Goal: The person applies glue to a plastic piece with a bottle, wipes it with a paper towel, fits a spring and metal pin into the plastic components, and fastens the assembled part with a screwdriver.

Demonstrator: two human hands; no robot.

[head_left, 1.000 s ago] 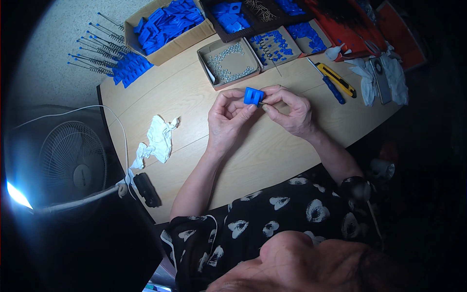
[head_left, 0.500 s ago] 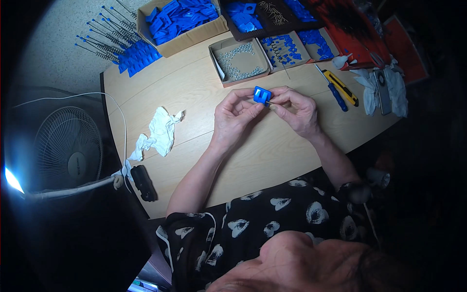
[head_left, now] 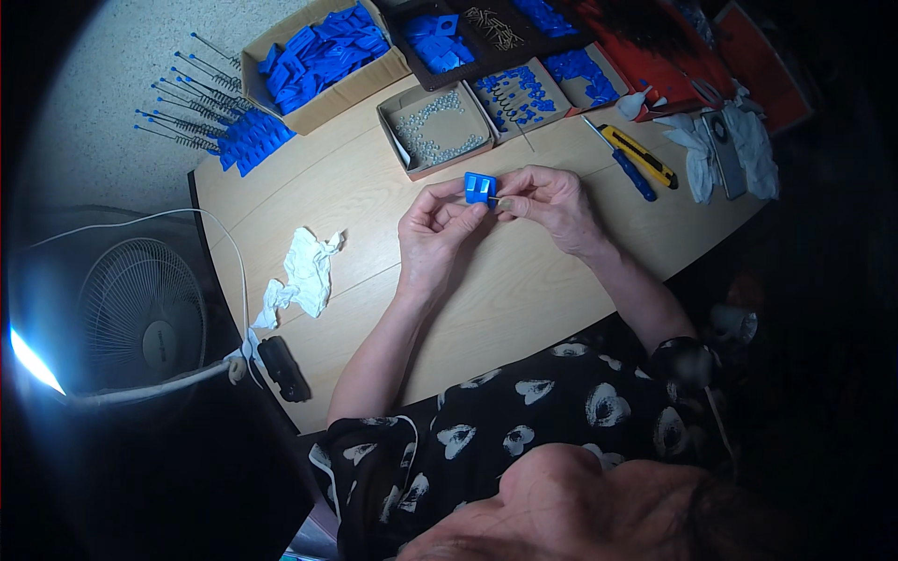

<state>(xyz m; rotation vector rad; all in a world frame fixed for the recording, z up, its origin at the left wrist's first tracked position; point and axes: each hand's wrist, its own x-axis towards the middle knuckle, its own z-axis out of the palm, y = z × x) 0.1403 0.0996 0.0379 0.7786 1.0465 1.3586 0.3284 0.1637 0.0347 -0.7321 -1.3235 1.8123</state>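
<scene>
Between the fingertips of my left hand [head_left: 435, 229] is a small blue plastic piece [head_left: 480, 188] with slots in its face, held up above the table. My right hand [head_left: 557, 210] pinches a thin metal pin [head_left: 496, 198] at the piece's lower right side. Whether the pin's tip sits inside the piece or only touches it, I cannot tell. Just beyond my hands stands a shallow cardboard box of small clear beads [head_left: 440, 131]. Right of it, a tray [head_left: 519, 98] holds small blue parts and dark springs.
A blue screwdriver [head_left: 634, 175] and a yellow utility knife [head_left: 641, 157] lie to the right. Crumpled white cloth [head_left: 309, 271] and a black object [head_left: 282, 368] lie at left. Blue pieces fill a carton [head_left: 323, 61]; assembled spring-and-rod pieces [head_left: 251, 140] stand beside it. A fan [head_left: 145, 309] is left.
The whole view has shifted slightly, with the table's far items now higher and further left. My hands keep the same hold on the blue piece and the pin, with the piece turned a little.
</scene>
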